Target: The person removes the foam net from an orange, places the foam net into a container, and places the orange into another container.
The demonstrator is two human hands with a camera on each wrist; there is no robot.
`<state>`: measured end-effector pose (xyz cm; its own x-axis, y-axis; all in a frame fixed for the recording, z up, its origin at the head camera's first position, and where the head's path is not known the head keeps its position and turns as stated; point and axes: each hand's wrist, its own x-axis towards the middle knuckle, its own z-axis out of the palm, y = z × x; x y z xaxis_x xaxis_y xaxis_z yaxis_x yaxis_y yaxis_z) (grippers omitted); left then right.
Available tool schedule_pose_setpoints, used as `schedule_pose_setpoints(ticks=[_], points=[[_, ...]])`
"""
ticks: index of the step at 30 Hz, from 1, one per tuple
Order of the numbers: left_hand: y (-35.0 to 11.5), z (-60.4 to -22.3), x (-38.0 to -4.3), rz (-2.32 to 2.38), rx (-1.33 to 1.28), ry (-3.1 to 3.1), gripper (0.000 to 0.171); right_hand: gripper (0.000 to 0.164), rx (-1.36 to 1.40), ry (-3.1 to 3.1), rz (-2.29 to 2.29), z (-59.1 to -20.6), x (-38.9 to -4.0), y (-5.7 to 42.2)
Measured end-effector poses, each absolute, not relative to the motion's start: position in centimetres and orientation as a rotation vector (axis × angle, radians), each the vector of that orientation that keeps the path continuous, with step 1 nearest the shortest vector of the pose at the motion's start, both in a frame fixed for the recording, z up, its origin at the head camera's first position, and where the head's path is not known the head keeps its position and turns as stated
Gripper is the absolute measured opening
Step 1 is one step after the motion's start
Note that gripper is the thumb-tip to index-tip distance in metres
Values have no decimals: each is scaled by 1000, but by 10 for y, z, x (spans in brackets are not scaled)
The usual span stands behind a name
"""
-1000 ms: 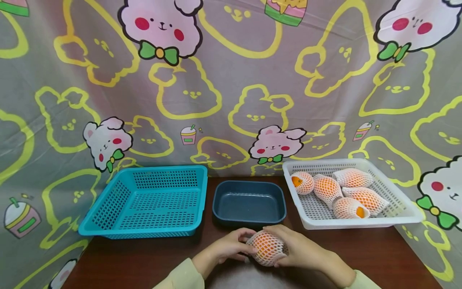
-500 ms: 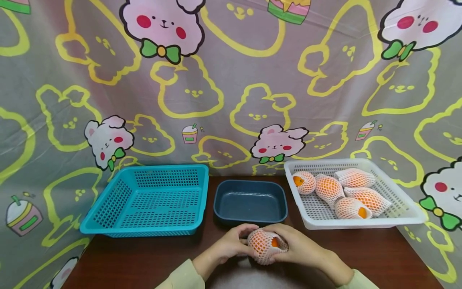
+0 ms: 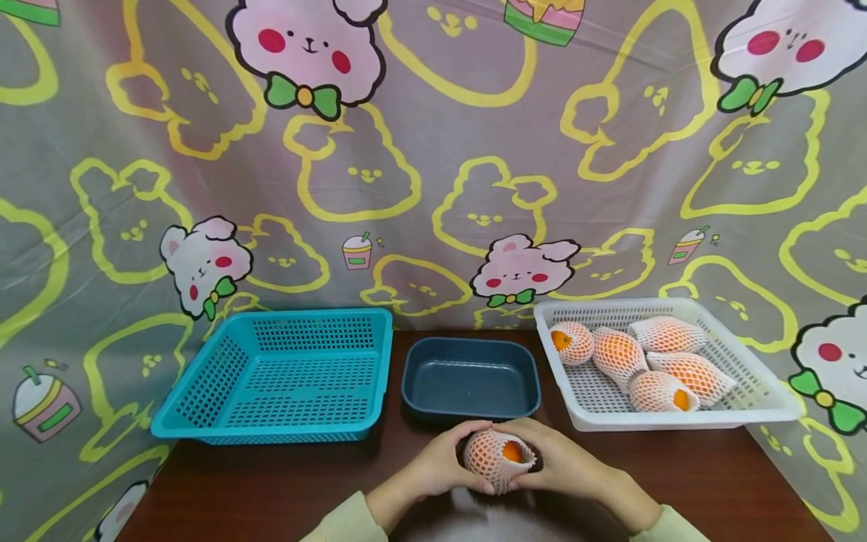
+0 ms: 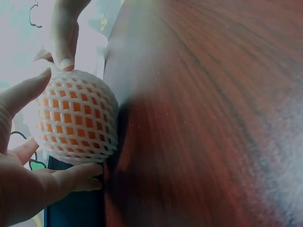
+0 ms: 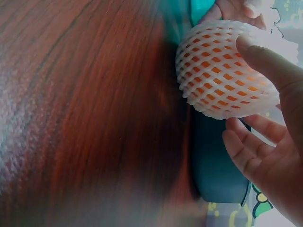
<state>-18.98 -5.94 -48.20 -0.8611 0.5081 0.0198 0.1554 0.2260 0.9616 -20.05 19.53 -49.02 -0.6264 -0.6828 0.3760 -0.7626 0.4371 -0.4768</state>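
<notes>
An orange (image 3: pixel 489 458) in a white foam net sleeve is held between both hands, in front of the dark blue tray. The sleeve's open end faces right and shows bare orange peel. My left hand (image 3: pixel 443 461) curves round the left side, thumb on the near face. From the right, my right hand (image 3: pixel 565 461) grips it, fingers along the top and thumb near the sleeve's opening. In the left wrist view the netted orange (image 4: pixel 78 118) sits between thumb and fingers. The right wrist view shows the right thumb (image 5: pixel 260 56) pressing on the net.
Behind the hands stands the dark blue tray (image 3: pixel 470 410). A turquoise basket (image 3: pixel 271 435) is at left. At right, a white basket (image 3: pixel 677 418) holds several netted oranges (image 3: pixel 618 357). A patterned cloth (image 3: pixel 433 150) hangs behind the brown table (image 3: pixel 271 489).
The orange has turned in the hands, bringing the sleeve's open end and bare peel into view. My left hand has moved slightly right, its thumb now lower across the near face.
</notes>
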Motion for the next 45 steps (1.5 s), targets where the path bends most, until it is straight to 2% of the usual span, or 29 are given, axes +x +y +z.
schedule_pose_setpoints(ticks=[10, 31, 45], points=[[-58, -484, -189, 1819, 618, 2169, 64, 69, 1274, -2560, 970, -489, -198, 188], [-71, -491, -193, 1783, 647, 2306, 37, 55, 1224, -2545, 988, -490, -201, 183], [-71, -490, -192, 1824, 634, 2368, 21, 45, 1274, -2302, 994, -491, -204, 178]])
